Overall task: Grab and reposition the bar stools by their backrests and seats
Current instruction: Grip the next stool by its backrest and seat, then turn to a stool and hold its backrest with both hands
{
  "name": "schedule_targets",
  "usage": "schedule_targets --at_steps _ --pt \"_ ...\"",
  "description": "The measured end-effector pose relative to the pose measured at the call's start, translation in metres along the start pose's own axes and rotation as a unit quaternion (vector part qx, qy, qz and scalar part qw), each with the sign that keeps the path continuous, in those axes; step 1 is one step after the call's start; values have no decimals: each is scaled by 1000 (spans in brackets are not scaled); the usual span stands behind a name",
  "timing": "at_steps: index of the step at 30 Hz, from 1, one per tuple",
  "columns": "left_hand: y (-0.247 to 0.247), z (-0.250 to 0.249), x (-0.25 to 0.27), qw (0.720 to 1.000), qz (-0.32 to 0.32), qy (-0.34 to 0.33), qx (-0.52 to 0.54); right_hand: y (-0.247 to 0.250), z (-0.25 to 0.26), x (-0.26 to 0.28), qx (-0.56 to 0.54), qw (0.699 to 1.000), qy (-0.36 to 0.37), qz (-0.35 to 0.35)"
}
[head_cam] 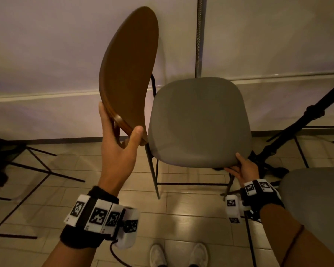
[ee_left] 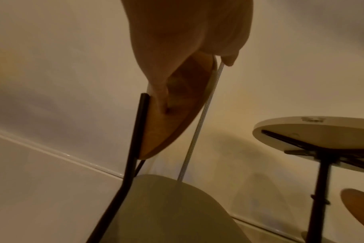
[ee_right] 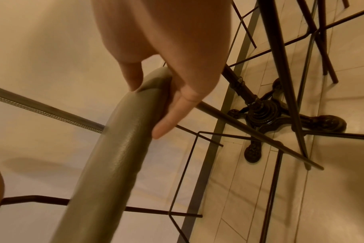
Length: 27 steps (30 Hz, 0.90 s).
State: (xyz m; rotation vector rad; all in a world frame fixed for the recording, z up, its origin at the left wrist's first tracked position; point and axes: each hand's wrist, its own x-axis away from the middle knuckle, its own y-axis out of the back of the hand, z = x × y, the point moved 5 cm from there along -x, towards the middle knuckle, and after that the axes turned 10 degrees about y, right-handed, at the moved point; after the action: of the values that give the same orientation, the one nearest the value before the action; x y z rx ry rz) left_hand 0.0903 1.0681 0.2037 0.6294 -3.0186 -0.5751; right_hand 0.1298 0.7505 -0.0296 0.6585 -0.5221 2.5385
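2 bar stools in head view: one centre, w/ brown wooden backrest [head_cam: 127, 70] and grey padded seat [head_cam: 199, 122] on thin black metal legs, standing on the tiled floor [head_cam: 181, 218] close to the pale wall [head_cam: 46, 45]; 2nd stool [head_cam: 314, 205] only partly seen at lower right, grey seat just beside the right forearm. Another wooden backrest [ee_left: 359, 208] shows at right edge of left wrist view. 1 round worktop [ee_left: 314, 131] on a dark pedestal, its ornate cast base [ee_right: 264, 115] on the floor beyond the seat. More black frame legs at far left, can't tell what they belong to.

2 hands, both gripping the centre stool. Left hand [head_cam: 118, 143] raised, palm up, clasps the near lower end of the backrest: thumb on the front face, fingers [ee_left: 160, 88] wrapped behind the wood. Right hand [head_cam: 243, 168] lower, holds the seat's near right corner: thumb on top, fingers [ee_right: 172, 118] curled under the padded edge. Both wrists carry bands w/ black-and-white marker tags. 2 white shoes at bottom of view.
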Motion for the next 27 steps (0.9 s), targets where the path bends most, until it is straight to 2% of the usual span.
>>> schedule_targets --at_steps 5,12,16,19,22,25,27 --pt "6 2 -3 1000 24 -9 3 1 -3 3 -24 999 30 7" --pt "1 4 -1 1000 12 -16 9 2 -3 2 -4 999 31 7" --pt "-3 13 10 1000 13 5 25 11 -14 13 16 1000 11 -17" --pt "-20 35 39 995 75 54 24 36 -35 38 38 998 7 -51" --pt "-37 62 87 983 170 75 -2 67 -49 84 19 996 42 -71" --pt "-52 77 143 965 252 68 -35 96 -53 145 81 987 128 -61" --pt "-65 73 182 950 307 48 -34 114 -46 189 144 969 199 -32"
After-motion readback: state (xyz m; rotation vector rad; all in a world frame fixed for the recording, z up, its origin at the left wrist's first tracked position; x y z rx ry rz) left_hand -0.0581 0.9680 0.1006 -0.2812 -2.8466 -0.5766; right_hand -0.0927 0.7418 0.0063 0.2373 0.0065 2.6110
